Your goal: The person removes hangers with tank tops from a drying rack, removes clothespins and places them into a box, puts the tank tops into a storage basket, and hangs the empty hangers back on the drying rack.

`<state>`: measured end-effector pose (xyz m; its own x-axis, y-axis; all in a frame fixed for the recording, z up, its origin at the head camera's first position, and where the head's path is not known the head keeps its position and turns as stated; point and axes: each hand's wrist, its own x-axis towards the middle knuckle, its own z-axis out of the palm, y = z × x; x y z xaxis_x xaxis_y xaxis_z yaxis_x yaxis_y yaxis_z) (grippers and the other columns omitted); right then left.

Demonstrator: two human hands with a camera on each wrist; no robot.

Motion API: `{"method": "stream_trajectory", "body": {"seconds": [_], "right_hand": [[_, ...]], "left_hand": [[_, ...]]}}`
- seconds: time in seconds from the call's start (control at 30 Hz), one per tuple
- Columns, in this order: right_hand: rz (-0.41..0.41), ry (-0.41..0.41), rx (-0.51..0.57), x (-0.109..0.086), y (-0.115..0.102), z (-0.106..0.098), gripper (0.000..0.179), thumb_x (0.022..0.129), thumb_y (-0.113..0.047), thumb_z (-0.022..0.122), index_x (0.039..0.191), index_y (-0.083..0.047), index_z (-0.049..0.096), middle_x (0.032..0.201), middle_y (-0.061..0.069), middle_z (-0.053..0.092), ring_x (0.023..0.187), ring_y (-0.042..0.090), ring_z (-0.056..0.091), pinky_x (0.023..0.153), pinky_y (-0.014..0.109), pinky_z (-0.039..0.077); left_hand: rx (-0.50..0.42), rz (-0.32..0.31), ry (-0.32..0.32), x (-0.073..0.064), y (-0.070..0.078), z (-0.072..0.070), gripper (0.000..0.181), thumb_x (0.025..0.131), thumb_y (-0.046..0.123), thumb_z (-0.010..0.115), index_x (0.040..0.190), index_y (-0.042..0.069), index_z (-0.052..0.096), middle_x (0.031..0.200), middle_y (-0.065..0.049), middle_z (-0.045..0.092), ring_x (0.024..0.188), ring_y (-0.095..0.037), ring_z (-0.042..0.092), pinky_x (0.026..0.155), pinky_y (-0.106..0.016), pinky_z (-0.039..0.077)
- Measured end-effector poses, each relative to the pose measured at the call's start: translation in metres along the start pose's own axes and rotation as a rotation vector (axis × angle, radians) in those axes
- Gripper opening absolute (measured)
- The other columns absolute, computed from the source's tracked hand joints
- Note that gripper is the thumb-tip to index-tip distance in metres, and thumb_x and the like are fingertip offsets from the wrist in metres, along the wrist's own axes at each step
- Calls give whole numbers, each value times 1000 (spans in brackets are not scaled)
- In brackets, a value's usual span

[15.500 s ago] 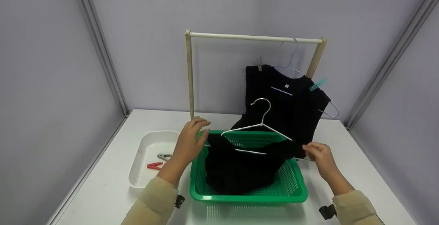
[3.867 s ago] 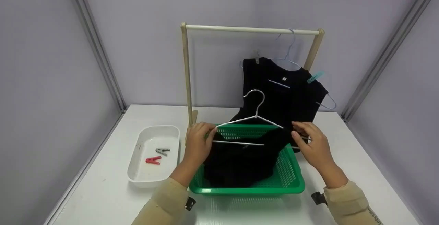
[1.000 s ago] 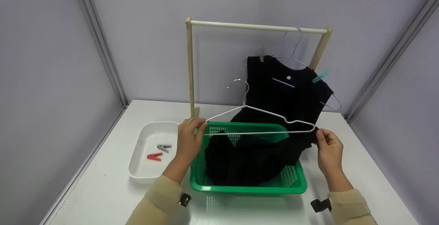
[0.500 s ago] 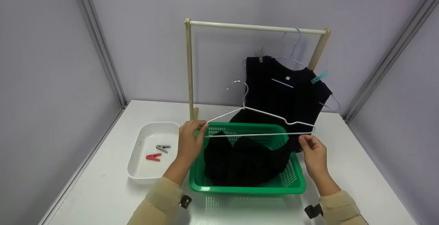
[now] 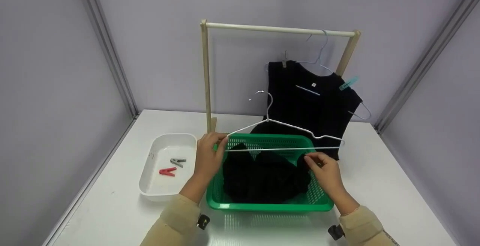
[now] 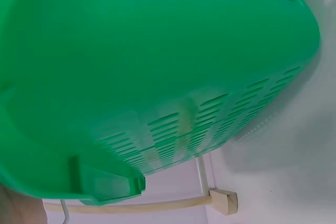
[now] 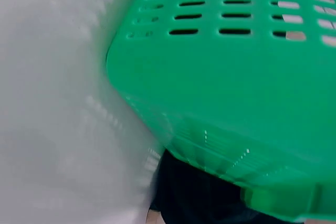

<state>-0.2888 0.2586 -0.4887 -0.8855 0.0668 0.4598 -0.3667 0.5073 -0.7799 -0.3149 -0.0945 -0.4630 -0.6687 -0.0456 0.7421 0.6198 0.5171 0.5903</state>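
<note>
My left hand [image 5: 208, 152] pinches the left end of a white wire hanger [image 5: 288, 125], which it holds up over the back of the green basket [image 5: 270, 206]. The hanger's hook points up and its bar crosses in front of the hanging black garment. My right hand [image 5: 327, 169] pinches the right shoulder edge of a black sleeveless top [image 5: 266, 178] bunched in the basket, below the hanger bar. Both wrist views mostly show the outside of the basket [image 6: 157, 51]; a bit of my left hand [image 6: 21, 208] appears at the lower left, and my right hand is hidden there.
A wooden rack [image 5: 205, 81] with a white rail stands behind. On it hangs a black sleeveless top [image 5: 300, 103] on a bluish hanger, with a teal clothespin [image 5: 348, 83] at one shoulder. A white tray [image 5: 148, 171] at left holds red [image 5: 167, 171] and grey [image 5: 177, 162] clips.
Earlier the white hanger sat inside the black top; now it is outside it. Over the last second my right hand has moved left and down with the shoulder edge, past the hanger's right end.
</note>
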Motion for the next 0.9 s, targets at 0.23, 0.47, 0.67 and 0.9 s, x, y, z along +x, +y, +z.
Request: {"method": "stream_trajectory", "body": {"seconds": [0.23,0.47,0.67,0.9], "right_hand": [[-80,-89,-110,-2,-1,5,7,93,-13,73,98,-12,76,95,-2,71,87,10,65,73,19,54],[-117,-224,-284,-3,-6,13,8,91,-9,74,99,-12,77,96,-3,73,89,15,68,77,34,57],[-165,-345,-378,-6,-5,23,7,93,-12,72,99,-13,76,100,-1,72,93,18,68,81,39,57],[-169,-439,-381,-6,-5,26,8,93,-9,70,99,-11,76,99,1,72,93,22,68,81,42,56]], "left_hand": [[30,-16,-3,-2,1,0,10,96,20,69,99,12,73,92,4,69,87,-15,62,84,-41,45],[37,-39,-22,-4,0,2,9,95,15,70,99,9,73,92,5,69,87,-15,63,85,-39,45],[46,-27,-22,-5,0,2,7,95,17,70,99,13,73,92,5,69,87,-14,63,84,-39,45],[48,-18,-15,-5,-1,3,7,96,19,69,99,14,73,92,6,69,86,-13,62,83,-39,46]]}}
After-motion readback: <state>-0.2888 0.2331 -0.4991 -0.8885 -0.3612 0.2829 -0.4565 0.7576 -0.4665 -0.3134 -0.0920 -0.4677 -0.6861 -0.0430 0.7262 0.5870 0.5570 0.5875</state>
